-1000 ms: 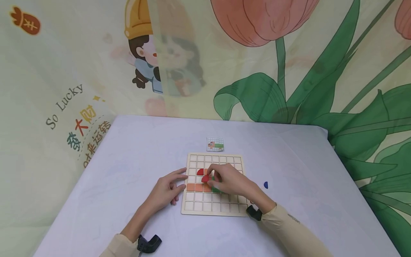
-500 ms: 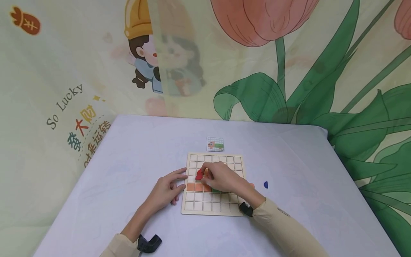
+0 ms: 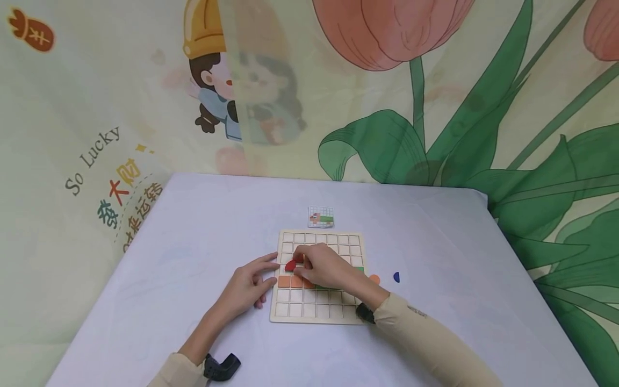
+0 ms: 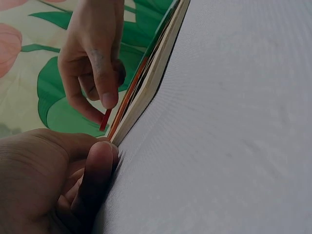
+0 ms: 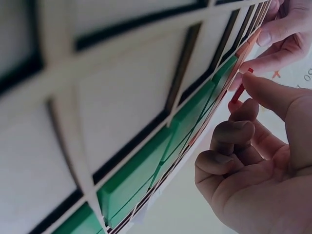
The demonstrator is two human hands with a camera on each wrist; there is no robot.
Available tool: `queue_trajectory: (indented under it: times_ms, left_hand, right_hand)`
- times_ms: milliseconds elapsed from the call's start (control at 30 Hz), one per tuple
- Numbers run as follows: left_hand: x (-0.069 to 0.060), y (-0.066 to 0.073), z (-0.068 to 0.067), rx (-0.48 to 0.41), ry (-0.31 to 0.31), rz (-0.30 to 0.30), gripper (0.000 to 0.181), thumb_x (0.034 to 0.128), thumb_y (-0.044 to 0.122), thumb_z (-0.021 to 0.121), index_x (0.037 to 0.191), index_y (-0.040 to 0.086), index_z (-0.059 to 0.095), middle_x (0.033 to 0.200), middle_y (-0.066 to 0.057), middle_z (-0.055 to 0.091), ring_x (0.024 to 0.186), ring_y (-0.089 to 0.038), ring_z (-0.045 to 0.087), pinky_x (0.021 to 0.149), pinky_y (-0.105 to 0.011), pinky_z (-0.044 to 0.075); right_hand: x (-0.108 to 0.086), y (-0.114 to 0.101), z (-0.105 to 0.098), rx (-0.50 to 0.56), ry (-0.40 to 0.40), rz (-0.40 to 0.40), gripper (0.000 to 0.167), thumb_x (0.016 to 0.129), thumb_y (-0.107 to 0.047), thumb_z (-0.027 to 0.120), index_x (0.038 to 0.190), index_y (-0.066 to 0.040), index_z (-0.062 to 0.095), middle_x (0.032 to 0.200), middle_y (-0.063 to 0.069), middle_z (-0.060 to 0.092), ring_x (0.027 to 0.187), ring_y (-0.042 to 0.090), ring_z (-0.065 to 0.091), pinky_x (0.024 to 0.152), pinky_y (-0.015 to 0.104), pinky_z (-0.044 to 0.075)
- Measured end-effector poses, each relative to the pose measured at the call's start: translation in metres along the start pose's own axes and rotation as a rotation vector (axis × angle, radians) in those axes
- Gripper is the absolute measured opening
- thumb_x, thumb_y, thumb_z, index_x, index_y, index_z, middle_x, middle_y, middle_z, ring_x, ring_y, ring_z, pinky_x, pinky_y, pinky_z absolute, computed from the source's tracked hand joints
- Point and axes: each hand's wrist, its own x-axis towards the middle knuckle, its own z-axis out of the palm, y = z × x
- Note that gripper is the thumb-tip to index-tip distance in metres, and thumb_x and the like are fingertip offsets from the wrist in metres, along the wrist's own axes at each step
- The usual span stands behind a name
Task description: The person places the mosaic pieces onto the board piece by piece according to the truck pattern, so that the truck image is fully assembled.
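My right hand (image 3: 323, 266) is over the left part of a wooden grid board (image 3: 309, 322). Between thumb and index finger it pinches a red rounded tile (image 3: 290, 265), seen edge-on as a thin red strip (image 4: 105, 120) in the left wrist view. Orange square tiles (image 3: 290, 281) lie in a row just below it. Green tiles (image 5: 139, 175) fill cells further right, partly hidden by the right hand in the head view. My left hand (image 3: 244, 290) touches the board's left edge with outstretched fingers and thumb.
A small card (image 3: 321, 217) with a printed grid picture lies beyond the board. To the board's right are an orange round piece (image 3: 374, 279) and a blue half-round piece (image 3: 397, 277). A white cloth (image 3: 435, 231) covers the table; a printed curtain hangs behind.
My right hand has moved left across the board, carrying the red tile to the left columns. The orange round piece has come into view. The left hand stays at the edge.
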Motion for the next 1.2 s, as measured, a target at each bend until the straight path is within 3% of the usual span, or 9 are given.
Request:
queue_trajectory:
  times_ms: [400, 633, 833, 1200]
  left_hand:
    - [-0.0001, -0.0009, -0.0003, 0.014, 0.009, 0.003, 0.039, 0.0975, 0.006, 0.074, 0.137, 0.008, 0.071, 0.162, -0.001, 0.055, 0.045, -0.014, 0.058, 0.044, -0.028, 0.054]
    - [-0.0002, -0.0021, 0.0011, 0.014, -0.002, -0.006, 0.038, 0.0987, 0.007, 0.073, 0.137, 0.008, 0.071, 0.163, -0.001, 0.053, 0.046, -0.015, 0.059, 0.045, -0.028, 0.055]
    - [0.0004, -0.0029, 0.0019, 0.008, -0.004, 0.001, 0.038, 0.0991, 0.007, 0.073, 0.137, 0.008, 0.071, 0.163, 0.0, 0.054, 0.045, -0.015, 0.059, 0.044, -0.028, 0.055]
    - [0.0011, -0.0032, -0.0002, 0.012, 0.0, 0.007, 0.038, 0.0986, 0.007, 0.073, 0.137, 0.008, 0.07, 0.163, 0.0, 0.054, 0.045, -0.016, 0.059, 0.044, -0.028, 0.055]
  right_hand:
    - [0.0023, -0.0028, 0.0055, 0.0, -0.037, -0.028, 0.021, 0.1, -0.025, 0.074, 0.118, -0.013, 0.073, 0.064, -0.009, 0.055, 0.056, 0.003, 0.047, 0.056, 0.018, 0.039]
    - [-0.0042, -0.0021, 0.0064, 0.031, -0.015, 0.001, 0.02, 0.1, -0.024, 0.075, 0.117, -0.013, 0.074, 0.062, -0.009, 0.053, 0.054, 0.004, 0.045, 0.053, 0.018, 0.037]
    - [-0.0069, -0.0017, 0.0062, 0.037, 0.007, -0.024, 0.011, 0.101, -0.022, 0.073, 0.109, -0.015, 0.077, 0.061, -0.01, 0.053, 0.053, 0.003, 0.044, 0.052, 0.018, 0.036]
    - [-0.0051, -0.0027, 0.0065, 0.046, -0.038, -0.019, 0.01, 0.102, -0.019, 0.072, 0.109, -0.017, 0.077, 0.062, -0.01, 0.054, 0.054, 0.004, 0.045, 0.053, 0.017, 0.036]
